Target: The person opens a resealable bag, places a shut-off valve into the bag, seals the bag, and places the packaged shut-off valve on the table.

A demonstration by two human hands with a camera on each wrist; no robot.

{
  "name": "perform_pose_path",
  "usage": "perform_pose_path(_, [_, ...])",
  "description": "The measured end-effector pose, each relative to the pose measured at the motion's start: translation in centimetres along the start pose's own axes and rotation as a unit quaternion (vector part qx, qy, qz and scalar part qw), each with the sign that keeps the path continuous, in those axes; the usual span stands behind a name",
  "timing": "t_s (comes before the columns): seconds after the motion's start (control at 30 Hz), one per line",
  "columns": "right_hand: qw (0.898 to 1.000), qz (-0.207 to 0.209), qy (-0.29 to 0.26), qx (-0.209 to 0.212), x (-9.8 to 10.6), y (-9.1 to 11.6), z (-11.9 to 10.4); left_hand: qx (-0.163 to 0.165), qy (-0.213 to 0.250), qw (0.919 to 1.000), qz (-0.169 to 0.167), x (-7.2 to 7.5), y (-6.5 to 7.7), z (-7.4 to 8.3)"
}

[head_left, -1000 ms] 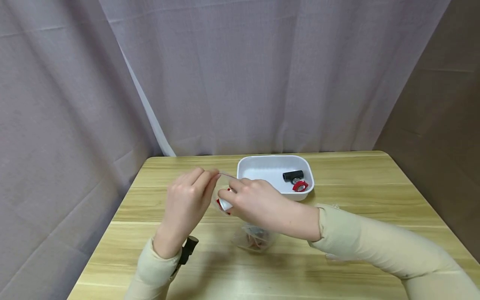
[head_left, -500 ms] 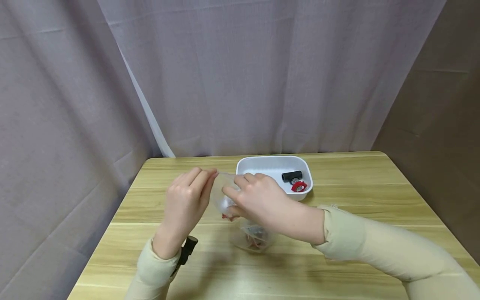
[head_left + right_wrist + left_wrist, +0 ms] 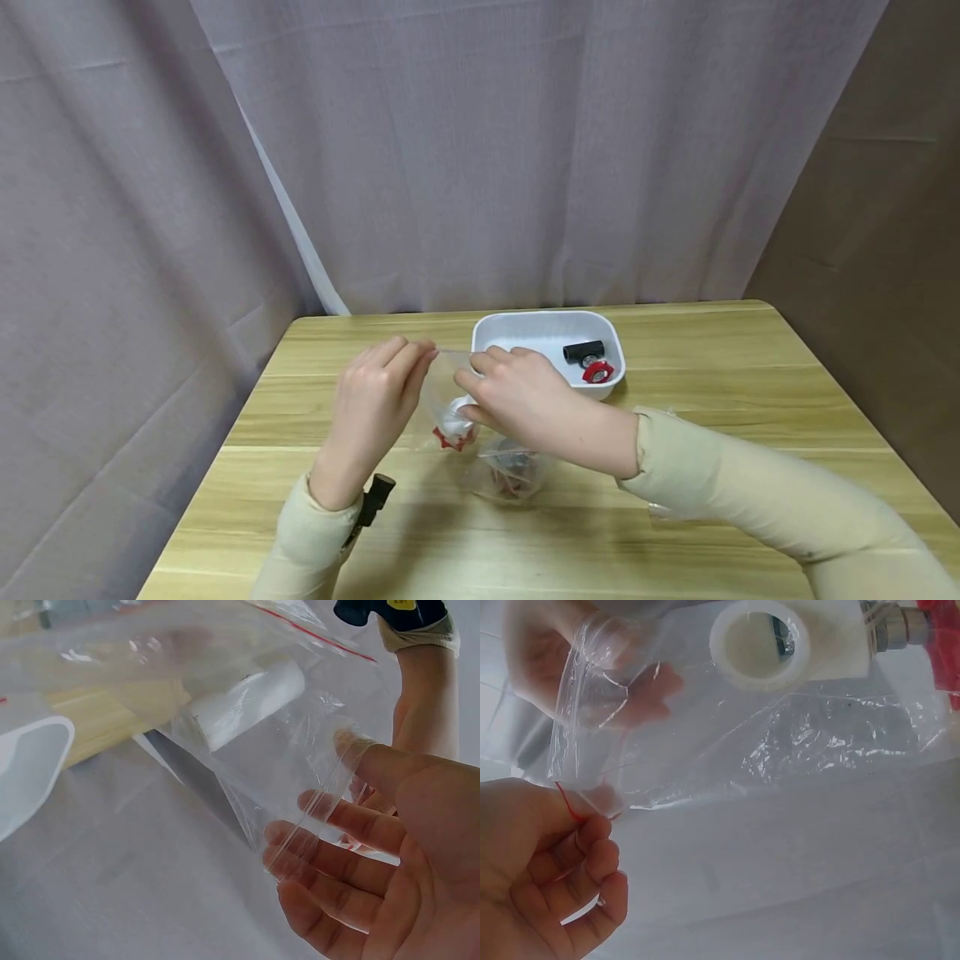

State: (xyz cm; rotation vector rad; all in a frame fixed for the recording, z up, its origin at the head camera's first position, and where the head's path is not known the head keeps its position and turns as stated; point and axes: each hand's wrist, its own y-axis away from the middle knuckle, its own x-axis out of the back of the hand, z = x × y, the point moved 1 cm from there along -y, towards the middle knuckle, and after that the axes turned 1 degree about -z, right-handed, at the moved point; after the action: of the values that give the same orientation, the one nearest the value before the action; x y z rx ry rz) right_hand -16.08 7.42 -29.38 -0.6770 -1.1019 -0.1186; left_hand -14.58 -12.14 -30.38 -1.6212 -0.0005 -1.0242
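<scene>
Plastic bag (image 3: 444, 383) mid-frame is pinched by the left grip (image 3: 375, 392); the right grip (image 3: 517, 392), loosely parted at the bag's mouth, is nearer the valve (image 3: 454, 417) inside, lower left, long axis steep, red handle (image 3: 450, 440) lowest.

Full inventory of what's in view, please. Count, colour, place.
Held bag: 1, clear with red line, between the hands
White valve: 1, white with red handle, inside held bag
Second bag: 1, clear, on table nearer the person; contents reddish and dark, not countable
Tray: 1, white, far side of table
Black valve: 1, black with red handle, in tray
Plastic: count unclear, clear, partly hidden by right forearm
Table: 1, light wood, under everything
Curtains: count unclear, greyish mauve, around table
Wrist device: 1, black, left wrist
Sleeves: 2, cream, on forearms
Left hand: 1, bare, pinching bag's edge
Right hand: 1, bare, holding bag's mouth
</scene>
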Motion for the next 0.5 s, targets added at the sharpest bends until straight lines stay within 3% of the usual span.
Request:
perform_pose_path(0.3, [0.997, -0.081, -0.014, -0.011, -2.7, 0.2, 0.2, 0.018, 0.025, 0.9977, -0.06, -2.5, 1.7, -1.4])
perform_pose_path(0.5, [0.993, -0.112, -0.027, -0.016, -4.2, 0.3, 0.4, 0.051, 0.035, 0.9925, -0.106, -3.6, 2.3, -2.0])
